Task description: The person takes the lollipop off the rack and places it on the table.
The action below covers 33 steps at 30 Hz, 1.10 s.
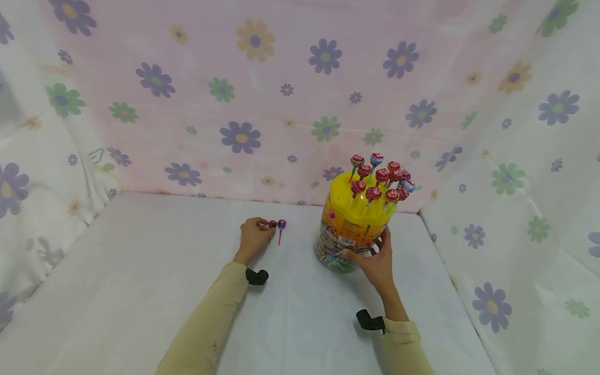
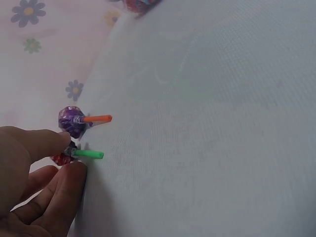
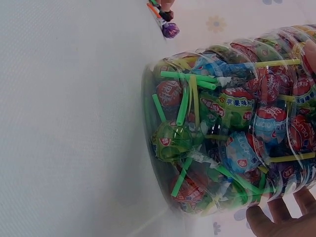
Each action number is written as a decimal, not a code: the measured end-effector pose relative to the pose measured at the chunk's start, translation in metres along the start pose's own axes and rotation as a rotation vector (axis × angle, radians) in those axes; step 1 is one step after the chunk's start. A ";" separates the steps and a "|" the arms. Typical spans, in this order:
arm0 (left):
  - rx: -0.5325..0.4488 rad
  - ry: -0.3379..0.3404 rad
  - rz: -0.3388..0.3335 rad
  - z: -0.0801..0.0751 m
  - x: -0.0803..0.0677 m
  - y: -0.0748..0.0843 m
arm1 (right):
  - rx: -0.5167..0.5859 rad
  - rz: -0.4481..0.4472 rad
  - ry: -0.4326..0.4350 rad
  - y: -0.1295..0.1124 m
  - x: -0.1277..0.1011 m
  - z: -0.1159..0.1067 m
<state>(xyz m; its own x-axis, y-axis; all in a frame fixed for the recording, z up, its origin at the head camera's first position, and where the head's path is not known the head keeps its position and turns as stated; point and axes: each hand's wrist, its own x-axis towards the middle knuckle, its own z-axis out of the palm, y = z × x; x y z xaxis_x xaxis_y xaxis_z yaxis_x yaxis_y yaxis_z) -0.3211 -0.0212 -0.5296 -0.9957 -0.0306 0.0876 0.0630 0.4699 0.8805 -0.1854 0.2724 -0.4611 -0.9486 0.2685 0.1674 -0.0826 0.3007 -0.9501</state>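
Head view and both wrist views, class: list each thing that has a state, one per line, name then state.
lollipop jar: upright on the table, yellow lid on, lollipops stuck upright in the lid, more packed inside.
purple lollipop: lying flat, orange stick, untouched.
red lollipop: lying flat, green stick, pinched by left hand.
left hand: fingers curled, pinching.
right hand: gripping the jar's side.

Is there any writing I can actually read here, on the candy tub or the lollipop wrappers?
"苹果味": on a green lollipop wrapper inside the clear jar, right wrist view.
Other wrapper logos in the jar: too blurred to read.
Orange label and its barcode sticker: too small to read.
Loose lollipops by the left hand: nothing legible.
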 end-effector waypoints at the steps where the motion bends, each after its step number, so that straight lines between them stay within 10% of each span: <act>1: -0.002 -0.006 -0.011 -0.002 -0.002 0.000 | 0.003 0.000 0.000 0.004 0.001 0.000; 22: -0.008 -0.102 -0.069 -0.027 -0.026 -0.003 | 0.000 -0.019 0.021 0.032 0.012 -0.002; 33: -0.114 -0.161 0.097 -0.025 -0.036 0.023 | -0.002 0.066 -0.006 -0.004 0.000 -0.001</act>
<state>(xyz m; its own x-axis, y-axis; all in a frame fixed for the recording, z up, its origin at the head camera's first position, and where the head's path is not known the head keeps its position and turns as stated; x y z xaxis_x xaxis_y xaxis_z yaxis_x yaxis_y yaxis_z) -0.2819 -0.0315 -0.5009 -0.9819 0.1560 0.1070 0.1575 0.3609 0.9192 -0.1845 0.2723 -0.4568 -0.9539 0.2820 0.1030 -0.0193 0.2847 -0.9584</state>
